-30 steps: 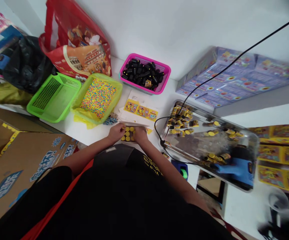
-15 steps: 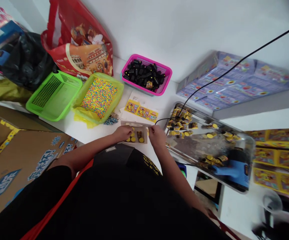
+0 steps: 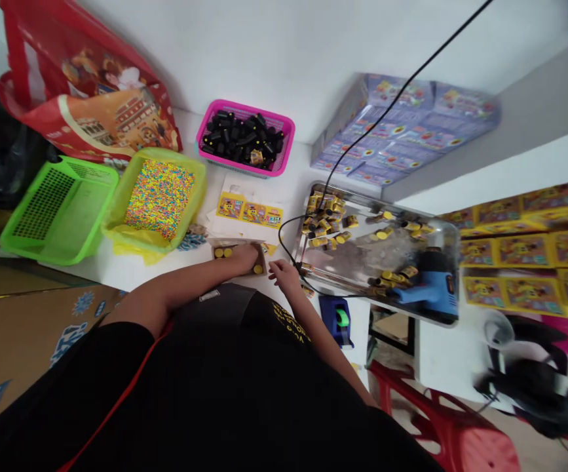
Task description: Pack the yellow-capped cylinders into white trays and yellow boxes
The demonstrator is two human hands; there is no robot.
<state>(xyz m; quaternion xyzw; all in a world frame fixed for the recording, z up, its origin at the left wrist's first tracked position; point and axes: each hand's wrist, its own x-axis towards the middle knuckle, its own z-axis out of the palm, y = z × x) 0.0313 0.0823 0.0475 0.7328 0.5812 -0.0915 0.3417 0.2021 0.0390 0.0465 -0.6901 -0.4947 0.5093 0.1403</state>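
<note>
My left hand [image 3: 247, 255] lies curled over a small cardboard tray [image 3: 225, 252] of yellow-capped tubes at the table's near edge; what its fingers hold is hidden. My right hand [image 3: 284, 274] sits just to the right of that tray, fingers bent, close to the metal tray [image 3: 441, 229] and the black cable [image 3: 288, 229]. Whether it holds a tube I cannot make out. Printed yellow cards [image 3: 249, 211] lie just behind the small tray.
A yellow-green basket of coloured beads [image 3: 158, 196], an empty green basket [image 3: 57, 208] and a pink basket of black tubes [image 3: 244, 137] stand behind. The metal tray holds labelled tubes and a blue heat gun [image 3: 428, 285]. Purple boxes [image 3: 411, 131], yellow boxes [image 3: 524, 252], a red bag [image 3: 87, 98].
The view swung right and down. My left hand moved right over the small tray, and my right hand dropped back from the tray's right edge toward me.
</note>
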